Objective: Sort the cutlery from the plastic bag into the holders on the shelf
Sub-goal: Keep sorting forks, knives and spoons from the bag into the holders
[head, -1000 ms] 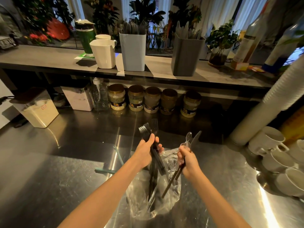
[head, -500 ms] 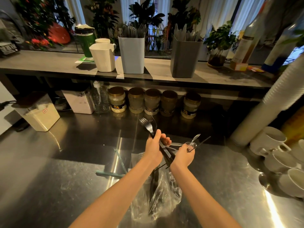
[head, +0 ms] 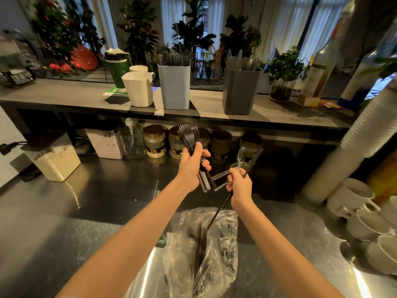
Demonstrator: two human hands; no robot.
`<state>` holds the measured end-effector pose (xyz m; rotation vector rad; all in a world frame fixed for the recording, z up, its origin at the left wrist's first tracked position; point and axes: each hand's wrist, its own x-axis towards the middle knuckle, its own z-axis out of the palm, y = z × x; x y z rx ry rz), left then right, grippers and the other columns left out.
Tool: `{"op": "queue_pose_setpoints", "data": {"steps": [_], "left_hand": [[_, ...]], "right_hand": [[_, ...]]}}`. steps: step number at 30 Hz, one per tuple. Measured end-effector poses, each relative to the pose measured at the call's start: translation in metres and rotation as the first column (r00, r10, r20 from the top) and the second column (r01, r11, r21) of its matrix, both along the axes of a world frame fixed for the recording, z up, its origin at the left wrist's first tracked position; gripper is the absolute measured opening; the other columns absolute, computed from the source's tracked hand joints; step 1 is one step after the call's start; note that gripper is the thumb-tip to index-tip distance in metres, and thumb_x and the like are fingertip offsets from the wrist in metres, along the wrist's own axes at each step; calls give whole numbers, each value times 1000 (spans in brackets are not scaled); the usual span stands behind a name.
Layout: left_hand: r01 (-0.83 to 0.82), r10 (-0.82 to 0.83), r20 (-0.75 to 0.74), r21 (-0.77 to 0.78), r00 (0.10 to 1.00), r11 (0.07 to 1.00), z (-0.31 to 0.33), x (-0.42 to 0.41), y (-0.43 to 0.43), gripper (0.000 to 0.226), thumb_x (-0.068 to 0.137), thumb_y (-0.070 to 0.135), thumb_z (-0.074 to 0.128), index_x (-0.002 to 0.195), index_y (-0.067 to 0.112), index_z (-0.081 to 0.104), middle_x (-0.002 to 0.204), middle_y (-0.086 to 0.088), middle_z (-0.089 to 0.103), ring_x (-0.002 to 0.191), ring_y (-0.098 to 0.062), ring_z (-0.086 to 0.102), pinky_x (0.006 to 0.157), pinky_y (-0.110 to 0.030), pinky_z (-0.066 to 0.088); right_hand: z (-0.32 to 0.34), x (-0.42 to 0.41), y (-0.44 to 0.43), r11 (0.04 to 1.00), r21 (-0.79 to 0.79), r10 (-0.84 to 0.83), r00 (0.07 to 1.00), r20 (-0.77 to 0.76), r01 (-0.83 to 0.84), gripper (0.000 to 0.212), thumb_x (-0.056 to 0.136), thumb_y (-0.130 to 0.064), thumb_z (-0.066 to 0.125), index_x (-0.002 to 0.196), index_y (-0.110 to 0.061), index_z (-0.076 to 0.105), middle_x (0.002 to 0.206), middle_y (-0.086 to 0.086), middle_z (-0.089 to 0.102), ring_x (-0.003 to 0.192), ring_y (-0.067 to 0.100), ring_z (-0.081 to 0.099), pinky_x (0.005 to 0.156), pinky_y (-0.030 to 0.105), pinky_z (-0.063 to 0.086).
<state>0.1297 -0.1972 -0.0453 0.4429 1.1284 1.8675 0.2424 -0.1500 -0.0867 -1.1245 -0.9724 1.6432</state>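
Both hands higher above plastic bag (head: 214, 254) than before, left hand (head: 191, 166) grips black forks (head: 189, 134), right hand (head: 239, 186) pinches clear cutlery (head: 242, 155)

A glossy steel counter (head: 64, 222) faces leafy plants (head: 137, 29) and white-curtained windows (head: 322, 24).

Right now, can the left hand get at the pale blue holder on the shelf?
Probably yes. The left hand, gripping black forks, sits just below the shelf edge, nearly under the pale blue holder; nothing lies between, and its top is open, though partly filled.
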Motion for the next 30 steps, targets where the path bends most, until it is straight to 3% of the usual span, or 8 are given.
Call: {"op": "queue_pose_setpoints", "data": {"steps": [5, 13, 16, 19, 24, 27, 29, 30], "left_hand": [[75, -74, -59, 23, 996, 997, 47, -33, 7, 11, 98, 25, 47, 98, 14, 48, 53, 5, 43, 39, -4, 31, 37, -16, 29], [100, -86, -221, 50, 971, 994, 122, -78, 30, 36, 100, 42, 33, 86, 13, 48, 46, 9, 31, 38, -4, 26, 39, -17, 24], [131, -110, -168, 118, 980, 984, 154, -107, 43, 34, 101, 29, 26, 80, 13, 47, 48, 6, 39, 39, -7, 34, 45, -21, 30], [17, 31, -246, 190, 969, 982, 182, -138, 62, 23, 98, 6, 28, 82, 11, 43, 59, 2, 40, 45, -7, 39, 52, -21, 33], [-193, 293, -627, 225, 722, 955, 210, -191, 98, 20, 100, 6, 33, 86, 20, 36, 70, 1, 40, 60, -9, 40, 63, -23, 38], [-217, 331, -699, 250, 635, 944, 217, -216, 122, 16, 99, 6, 34, 90, 19, 36, 70, 1, 42, 62, -9, 41, 67, -24, 40], [-220, 338, -712, 257, 615, 941, 217, -229, 138, 8, 100, 8, 33, 105, 12, 38, 71, 1, 41, 62, -7, 40, 65, -19, 40], [-224, 336, -723, 251, 603, 942, 217, -233, 146, 18, 101, 9, 31, 118, 7, 36, 72, 1, 41, 62, -6, 40, 63, -15, 40]], "right_hand": [[44, -9, 20, 953, 185, 227, 970, 84, -240, 16, 95, -12, 52, 80, -12, 56, 58, 0, 41, 49, 7, 34, 42, 16, 28], [122, -59, 46, 849, 275, 458, 888, 44, -452, 25, 97, -13, 46, 72, -11, 51, 54, 0, 41, 44, 8, 32, 40, 17, 27], [147, -83, 63, 843, 303, 453, 890, 42, -444, 25, 98, -13, 46, 72, -13, 49, 50, -3, 43, 40, 6, 33, 40, 18, 27], [170, -109, 82, 830, 343, 449, 892, 54, -439, 26, 98, -12, 45, 72, -15, 49, 45, -7, 42, 38, 5, 31, 41, 18, 25], [195, -151, 109, 789, 423, 477, 878, 35, -446, 23, 96, -9, 46, 74, -13, 52, 47, -8, 42, 39, 3, 32, 41, 17, 27], [199, -172, 122, 771, 443, 496, 868, 33, -457, 26, 96, -9, 46, 71, -15, 50, 51, -6, 42, 41, 3, 33, 43, 17, 27], [198, -183, 131, 765, 448, 508, 861, 22, -462, 28, 96, -8, 45, 70, -16, 49, 50, -7, 41, 41, 4, 32, 43, 17, 26], [197, -187, 136, 765, 447, 510, 860, 18, -463, 28, 96, -7, 45, 69, -16, 48, 49, -7, 40, 42, 4, 31, 43, 18, 26]]}}
